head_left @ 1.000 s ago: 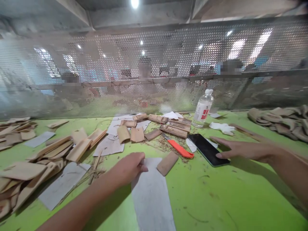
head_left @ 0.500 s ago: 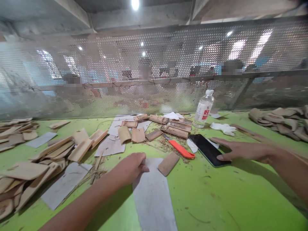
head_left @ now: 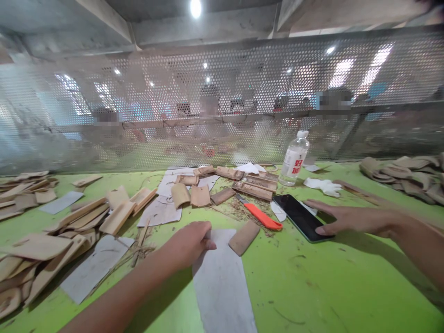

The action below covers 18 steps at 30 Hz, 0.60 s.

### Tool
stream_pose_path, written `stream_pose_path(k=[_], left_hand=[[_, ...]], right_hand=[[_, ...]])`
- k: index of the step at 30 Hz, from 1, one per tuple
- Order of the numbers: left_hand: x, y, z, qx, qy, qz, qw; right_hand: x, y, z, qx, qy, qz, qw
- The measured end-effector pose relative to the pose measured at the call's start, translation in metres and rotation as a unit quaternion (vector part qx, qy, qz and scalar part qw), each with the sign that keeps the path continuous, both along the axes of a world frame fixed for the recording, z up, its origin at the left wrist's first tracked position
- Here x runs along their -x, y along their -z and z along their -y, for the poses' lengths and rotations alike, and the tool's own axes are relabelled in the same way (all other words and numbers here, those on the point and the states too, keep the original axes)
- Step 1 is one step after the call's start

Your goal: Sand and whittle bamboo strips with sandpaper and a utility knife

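My left hand lies with curled fingers at the upper left corner of a long greyish-white paper sheet. Its thumb and forefinger close at the sheet's edge; the other fingertips are hidden. My right hand is stretched out with fingers apart, its thumb touching the near right end of a dark smartphone that lies flat. Between the hands are a short curved bamboo piece, overlapping the sheet's upper right edge, and an orange-handled knife.
Bamboo pieces are heaped at left, with more at far right. Several short pieces lie ahead among shavings. A clear bottle stands behind the phone, near a white glove. A perforated metal screen borders the green table's back.
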State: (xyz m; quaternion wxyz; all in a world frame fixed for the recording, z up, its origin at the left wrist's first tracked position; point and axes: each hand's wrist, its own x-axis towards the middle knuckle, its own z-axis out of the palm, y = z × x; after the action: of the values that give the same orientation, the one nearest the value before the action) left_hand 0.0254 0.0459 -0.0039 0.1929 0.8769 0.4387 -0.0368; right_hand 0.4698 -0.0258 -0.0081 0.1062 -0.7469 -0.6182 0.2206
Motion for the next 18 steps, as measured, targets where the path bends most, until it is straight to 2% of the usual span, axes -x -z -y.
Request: stream_pose_path(k=[3, 16, 18], left_hand=[[-0.0004, -0.0010, 0.0008, 0.000, 0.000, 0.001, 1.000], [-0.0004, -0.0003, 0.0011, -0.004, -0.004, 0.007, 1.000], [-0.0001, 0.0005, 0.0007, -0.005, -0.001, 0.009, 1.000]], right_hand=[[0.0013, -0.0070, -0.0011, 0.075, -0.027, -0.036, 0.996], [0.0036, -0.0092, -0.0005, 0.090, -0.028, -0.031, 0.995], [0.0070, -0.0122, 0.0004, 0.061, -0.015, -0.018, 0.998]])
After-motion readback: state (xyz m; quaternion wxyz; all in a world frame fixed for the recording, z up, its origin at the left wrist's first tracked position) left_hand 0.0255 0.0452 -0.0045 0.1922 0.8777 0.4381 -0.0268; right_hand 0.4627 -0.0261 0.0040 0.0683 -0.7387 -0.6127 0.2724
